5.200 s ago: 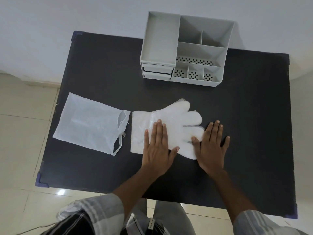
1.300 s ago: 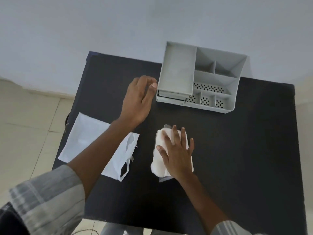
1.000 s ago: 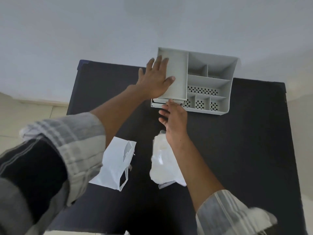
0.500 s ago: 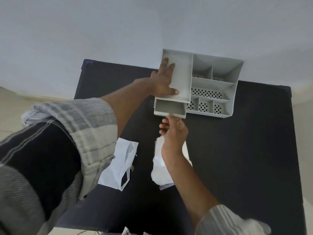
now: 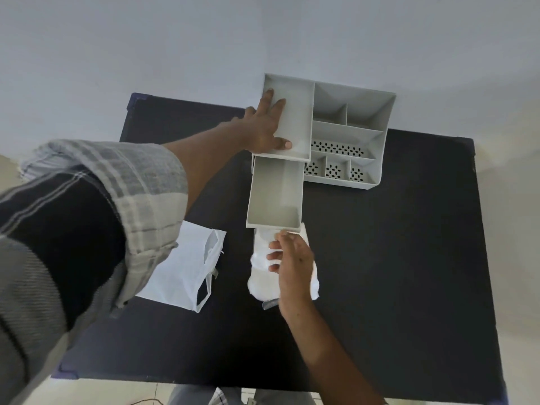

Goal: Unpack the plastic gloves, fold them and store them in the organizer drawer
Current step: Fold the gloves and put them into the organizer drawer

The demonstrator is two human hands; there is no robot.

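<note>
The grey organizer stands at the table's far edge. Its top drawer is pulled far out toward me and looks empty. My left hand lies flat on the organizer's left tray, fingers spread, pressing it down. My right hand is at the drawer's front edge, thumb touching the front, fingers curled. Under that hand lies the folded bundle of white plastic gloves, partly beneath the drawer's front.
The torn white packaging bag lies left of the gloves. The black table extends to the right and toward me. A white wall stands right behind the organizer.
My right hand has drawn the drawer much further out, over the folded gloves. My left hand stays on the organizer's top.
</note>
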